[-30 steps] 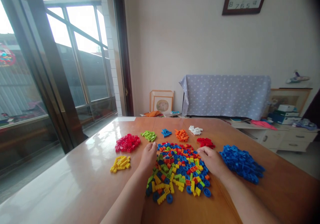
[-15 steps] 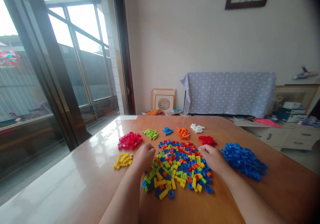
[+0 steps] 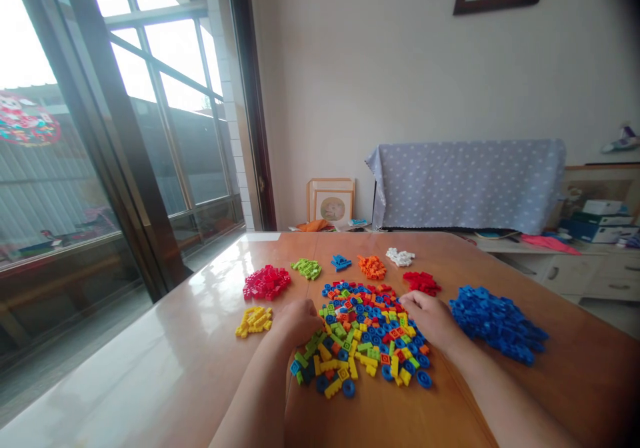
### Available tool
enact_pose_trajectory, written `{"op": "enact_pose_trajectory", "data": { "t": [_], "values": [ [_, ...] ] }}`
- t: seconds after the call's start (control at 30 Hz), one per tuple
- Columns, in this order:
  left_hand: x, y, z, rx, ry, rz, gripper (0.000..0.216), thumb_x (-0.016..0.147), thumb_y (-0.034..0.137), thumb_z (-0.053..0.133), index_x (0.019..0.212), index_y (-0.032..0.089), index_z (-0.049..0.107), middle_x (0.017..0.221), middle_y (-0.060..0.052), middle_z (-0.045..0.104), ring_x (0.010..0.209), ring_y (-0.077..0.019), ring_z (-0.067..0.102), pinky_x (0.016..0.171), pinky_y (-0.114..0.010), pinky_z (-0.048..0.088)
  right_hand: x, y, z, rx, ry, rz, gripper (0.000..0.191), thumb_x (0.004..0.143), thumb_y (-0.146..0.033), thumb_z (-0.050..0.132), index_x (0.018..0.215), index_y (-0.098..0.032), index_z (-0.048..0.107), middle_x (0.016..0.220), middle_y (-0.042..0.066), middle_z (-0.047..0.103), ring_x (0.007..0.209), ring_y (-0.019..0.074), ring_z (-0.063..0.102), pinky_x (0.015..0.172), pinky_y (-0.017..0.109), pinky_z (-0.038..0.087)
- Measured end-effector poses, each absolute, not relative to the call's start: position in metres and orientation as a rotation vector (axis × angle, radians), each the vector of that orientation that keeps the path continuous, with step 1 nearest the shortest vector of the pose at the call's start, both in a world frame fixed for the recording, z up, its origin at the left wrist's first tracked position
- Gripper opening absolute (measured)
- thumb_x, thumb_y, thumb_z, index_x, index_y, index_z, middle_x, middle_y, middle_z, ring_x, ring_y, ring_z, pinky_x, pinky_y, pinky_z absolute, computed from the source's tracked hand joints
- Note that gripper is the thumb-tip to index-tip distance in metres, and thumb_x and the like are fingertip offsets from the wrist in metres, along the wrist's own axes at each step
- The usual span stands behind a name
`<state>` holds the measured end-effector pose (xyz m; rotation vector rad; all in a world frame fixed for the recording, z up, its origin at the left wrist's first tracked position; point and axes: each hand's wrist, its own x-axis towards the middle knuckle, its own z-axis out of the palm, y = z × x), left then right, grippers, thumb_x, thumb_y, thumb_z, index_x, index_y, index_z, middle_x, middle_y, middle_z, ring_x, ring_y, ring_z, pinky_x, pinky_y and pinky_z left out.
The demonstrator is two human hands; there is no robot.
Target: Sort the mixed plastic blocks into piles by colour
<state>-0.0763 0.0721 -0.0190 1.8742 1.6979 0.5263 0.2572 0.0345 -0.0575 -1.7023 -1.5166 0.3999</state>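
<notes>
A mixed pile of toy building bricks (image 3: 365, 351) in blue, yellow, green, orange and red lies on the wooden table, with blue wheel-like rings among them. My left hand (image 3: 299, 321) is curled at the pile's left edge, back upward; its fingertips and whatever they hold are hidden. At the upper right edge of the pile, my right hand (image 3: 427, 311) has thumb and fingers drawn together over the bricks. What is between those fingertips is too small to make out. Red bricks (image 3: 421, 283) lie just beyond the right hand, and yellow bricks (image 3: 254, 321) left of the left hand.
Sorted heaps ring the pile: crimson bricks (image 3: 267, 282), green bricks (image 3: 306, 269), small blue bricks (image 3: 341, 263), orange bricks (image 3: 371, 267) and white bricks (image 3: 400, 257). A large blue heap (image 3: 497, 325) sits at the right, beside my right forearm. Glass doors stand to the left.
My left hand has come slightly nearer to me along the pile's left edge. The right hand stays at about the same spot. The whole view has shifted slightly.
</notes>
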Motion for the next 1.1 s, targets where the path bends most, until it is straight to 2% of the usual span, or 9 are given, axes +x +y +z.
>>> {"op": "enact_pose_trajectory", "data": {
  "t": [0.23, 0.33, 0.5, 0.57, 0.67, 0.73, 0.87, 1.0, 1.1],
  "values": [
    [-0.077, 0.081, -0.028, 1.894, 1.682, 0.517, 0.01, 0.064, 0.025, 0.066, 0.074, 0.022, 0.066, 0.065, -0.001, 0.066, 0.051, -0.0154, 0.058, 0.048, -0.024, 0.037, 0.255, 0.035, -0.058, -1.68, -1.533, 0.389, 0.037, 0.086, -0.049, 0.047, 0.082, -0.02, 0.07, 0.07, 0.0, 0.068, 0.067, 0.0185, 0.06, 0.064, 0.027, 0.043],
    [-0.079, 0.09, -0.031, 1.878, 1.716, 0.71, 0.014, 0.066, 0.027, 0.068, 0.078, 0.02, 0.067, 0.074, -0.002, 0.069, 0.061, -0.0147, 0.06, 0.051, -0.022, 0.036, 0.25, 0.029, -0.051, -1.663, -1.546, 0.375, 0.037, 0.088, -0.048, 0.046, 0.083, -0.019, 0.07, 0.073, 0.001, 0.069, 0.069, 0.0186, 0.06, 0.065, 0.027, 0.043],
    [-0.081, 0.106, -0.041, 1.619, 1.669, 1.048, 0.024, 0.075, 0.04, 0.065, 0.077, 0.016, 0.066, 0.067, -0.005, 0.065, 0.061, -0.0155, 0.059, 0.055, -0.023, 0.039, 0.245, 0.02, -0.04, -1.658, -1.559, 0.376, 0.038, 0.089, -0.047, 0.046, 0.083, -0.019, 0.07, 0.071, 0.001, 0.068, 0.069, 0.0187, 0.06, 0.064, 0.026, 0.042],
    [-0.081, 0.111, -0.045, 1.441, 1.56, 1.192, 0.03, 0.078, 0.041, 0.062, 0.089, 0.013, 0.066, 0.074, -0.007, 0.068, 0.065, -0.0168, 0.063, 0.059, -0.025, 0.044, 0.244, 0.02, -0.039, -1.649, -1.566, 0.373, 0.038, 0.089, -0.047, 0.046, 0.083, -0.019, 0.071, 0.071, 0.001, 0.069, 0.069, 0.0187, 0.059, 0.064, 0.026, 0.042],
    [-0.081, 0.118, -0.051, 1.315, 1.487, 1.307, 0.04, 0.083, 0.037, 0.055, 0.114, 0.012, 0.061, 0.094, -0.011, 0.072, 0.08, -0.0185, 0.068, 0.069, -0.026, 0.05, 0.244, 0.02, -0.04, -1.651, -1.57, 0.354, 0.038, 0.088, -0.047, 0.046, 0.082, -0.019, 0.071, 0.07, 0.001, 0.069, 0.067, 0.0186, 0.059, 0.063, 0.026, 0.042],
    [-0.081, 0.121, -0.054, 1.3, 1.493, 1.341, 0.042, 0.084, 0.032, 0.053, 0.121, 0.012, 0.057, 0.106, -0.013, 0.071, 0.089, -0.0189, 0.069, 0.074, -0.027, 0.051, 0.244, 0.02, -0.039, -1.656, -1.565, 0.345, 0.038, 0.088, -0.047, 0.046, 0.081, -0.019, 0.071, 0.07, 0.002, 0.069, 0.066, 0.0186, 0.059, 0.062, 0.026, 0.042],
    [-0.082, 0.127, -0.06, 1.335, 1.512, 1.331, 0.039, 0.084, 0.025, 0.052, 0.12, 0.013, 0.057, 0.114, -0.015, 0.069, 0.096, -0.0198, 0.068, 0.08, -0.028, 0.051, 0.243, 0.018, -0.038, -1.647, -1.57, 0.353, 0.038, 0.088, -0.046, 0.045, 0.082, -0.019, 0.071, 0.07, 0.002, 0.068, 0.067, 0.0187, 0.059, 0.063, 0.026, 0.042],
    [-0.079, 0.131, -0.067, 1.427, 1.504, 1.302, 0.031, 0.084, 0.025, 0.058, 0.113, 0.015, 0.062, 0.113, -0.012, 0.07, 0.103, -0.0207, 0.066, 0.087, -0.028, 0.049, 0.243, 0.02, -0.039, -1.628, -1.581, 0.371, 0.037, 0.089, -0.045, 0.044, 0.082, -0.019, 0.069, 0.071, 0.002, 0.068, 0.069, 0.0185, 0.059, 0.063, 0.026, 0.041],
    [-0.075, 0.13, -0.07, 1.538, 1.533, 1.243, 0.03, 0.087, 0.026, 0.056, 0.115, 0.016, 0.063, 0.11, -0.011, 0.072, 0.1, -0.0201, 0.066, 0.084, -0.028, 0.049, 0.242, 0.025, -0.044, -1.64, -1.602, 0.336, 0.035, 0.089, -0.044, 0.044, 0.079, -0.02, 0.068, 0.068, 0.001, 0.065, 0.068, 0.0181, 0.058, 0.062, 0.026, 0.04]
  ]
}}
